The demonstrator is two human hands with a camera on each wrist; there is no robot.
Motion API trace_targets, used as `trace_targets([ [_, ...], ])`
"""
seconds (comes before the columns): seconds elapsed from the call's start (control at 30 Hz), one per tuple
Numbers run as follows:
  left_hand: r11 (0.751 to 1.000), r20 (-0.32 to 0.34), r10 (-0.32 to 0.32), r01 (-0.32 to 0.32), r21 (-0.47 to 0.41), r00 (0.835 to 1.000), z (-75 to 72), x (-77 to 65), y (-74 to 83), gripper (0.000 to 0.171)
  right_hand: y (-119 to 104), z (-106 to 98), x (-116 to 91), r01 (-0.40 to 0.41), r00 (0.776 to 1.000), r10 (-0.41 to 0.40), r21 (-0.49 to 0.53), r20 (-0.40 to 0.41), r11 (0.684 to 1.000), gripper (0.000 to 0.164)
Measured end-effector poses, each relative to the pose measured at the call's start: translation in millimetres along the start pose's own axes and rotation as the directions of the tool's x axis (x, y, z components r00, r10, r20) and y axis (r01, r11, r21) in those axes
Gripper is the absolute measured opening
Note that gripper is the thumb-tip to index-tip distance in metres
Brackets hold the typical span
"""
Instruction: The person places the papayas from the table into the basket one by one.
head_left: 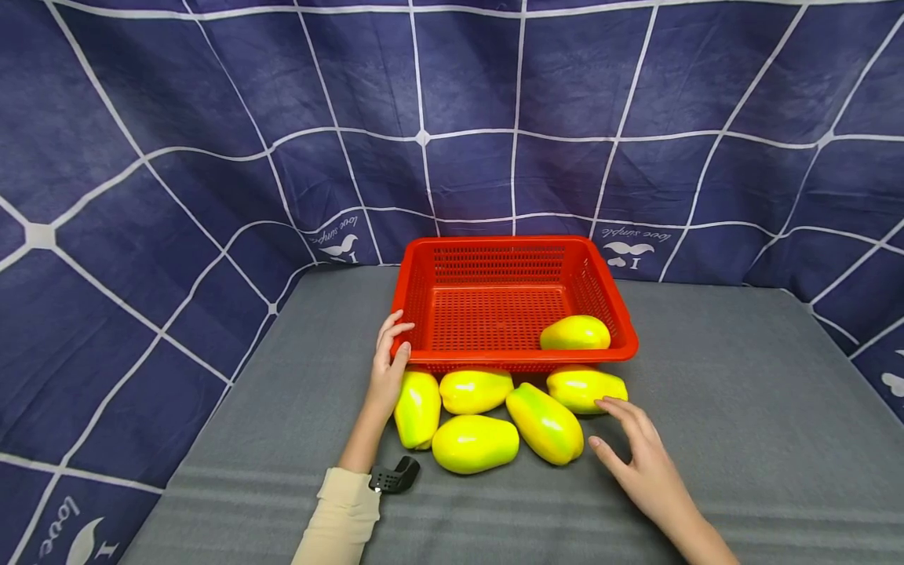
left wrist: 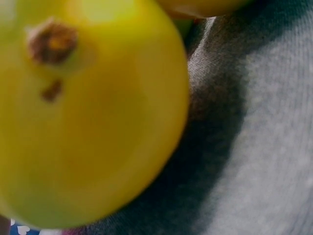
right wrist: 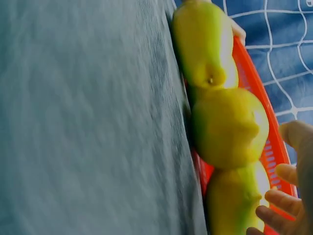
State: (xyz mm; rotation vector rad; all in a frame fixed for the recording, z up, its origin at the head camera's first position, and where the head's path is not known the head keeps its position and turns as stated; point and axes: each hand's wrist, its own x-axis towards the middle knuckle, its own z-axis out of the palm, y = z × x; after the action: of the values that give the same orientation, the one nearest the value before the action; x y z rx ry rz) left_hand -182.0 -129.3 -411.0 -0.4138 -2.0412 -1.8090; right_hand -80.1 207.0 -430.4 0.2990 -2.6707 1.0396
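A red plastic basket (head_left: pixel 519 356) holds one yellow-green papaya (head_left: pixel 575 333) in its front right corner. Several more papayas lie in front of it, among them a left papaya (head_left: pixel 418 412), a front papaya (head_left: pixel 475 444), a slanted papaya (head_left: pixel 545 424) and a right papaya (head_left: pixel 585 389). My left hand (head_left: pixel 388 369) rests on the basket's left rim near the front corner, fingertips over the edge. In the left wrist view a papaya's stem end (left wrist: pixel 98 122) fills much of the picture. My right hand (head_left: pixel 646 463), fingers spread, hovers beside the right papaya; contact is unclear.
Grey cloth (head_left: pixel 734 392) covers the table. Behind and to the left hangs a blue curtain (head_left: pixel 466 180) with white lines, close to the basket's back. A black band (head_left: pixel 395 475) sits at my left wrist.
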Motion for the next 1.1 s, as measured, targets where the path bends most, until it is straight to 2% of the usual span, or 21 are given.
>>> trace_targets([
  [0.2,1.0,0.001,-0.005,0.005,0.001,1.0,0.3,-0.4,1.0,0.028,-5,13,-7,0.004,0.997,-0.002,-0.022,0.081,1.0,0.05],
  [0.37,1.0,-0.002,0.003,-0.003,0.002,1.0,0.0,-0.1,0.4,0.028,-10,20,-7,0.017,0.994,-0.016,-0.013,0.11,1.0,0.055],
  [0.67,1.0,0.0,-0.006,0.006,0.001,1.0,-0.5,-0.1,-0.3,0.027,-18,33,0,0.079,0.995,-0.075,-0.054,0.07,0.995,0.066],
  [1.1,1.0,-0.001,-0.019,0.019,-0.01,1.0,0.5,-0.7,2.8,0.028,-23,34,-1,0.103,0.995,-0.103,-0.053,0.013,0.993,0.065],
])
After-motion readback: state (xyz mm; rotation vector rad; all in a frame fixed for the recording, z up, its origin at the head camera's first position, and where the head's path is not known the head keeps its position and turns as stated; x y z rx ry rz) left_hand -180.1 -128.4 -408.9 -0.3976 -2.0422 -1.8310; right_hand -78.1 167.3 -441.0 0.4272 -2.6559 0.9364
